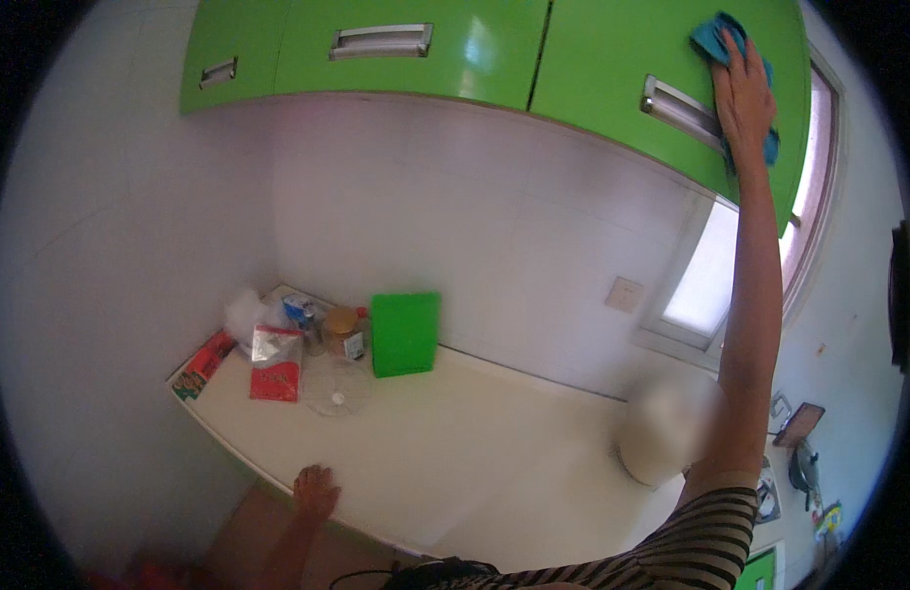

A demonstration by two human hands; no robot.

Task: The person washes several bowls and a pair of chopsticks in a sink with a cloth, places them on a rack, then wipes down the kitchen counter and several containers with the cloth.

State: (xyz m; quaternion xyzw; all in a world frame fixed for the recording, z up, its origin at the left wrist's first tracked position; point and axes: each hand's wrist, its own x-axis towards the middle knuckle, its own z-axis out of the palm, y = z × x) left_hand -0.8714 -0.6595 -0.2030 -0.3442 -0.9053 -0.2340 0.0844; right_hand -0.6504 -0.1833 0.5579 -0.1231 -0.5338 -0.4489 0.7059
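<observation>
My right hand (745, 99) reaches up at the upper right and presses a blue cloth (772, 147) flat against a glossy green cabinet door (595, 74). The cloth shows above the fingers and below the palm, just right of the door's metal handle (680, 110). Low in the view, my left hand (317, 488) rests on the front edge of the white countertop (455, 442), with nothing seen in it.
Against the wall stand a green board (405, 334), a jar with an orange lid (342, 332) and red packets (276, 369). A round wire rack (337, 394) lies before them. A blurred pale rounded object (665, 428) stands near my right arm. A window (702, 273) is behind.
</observation>
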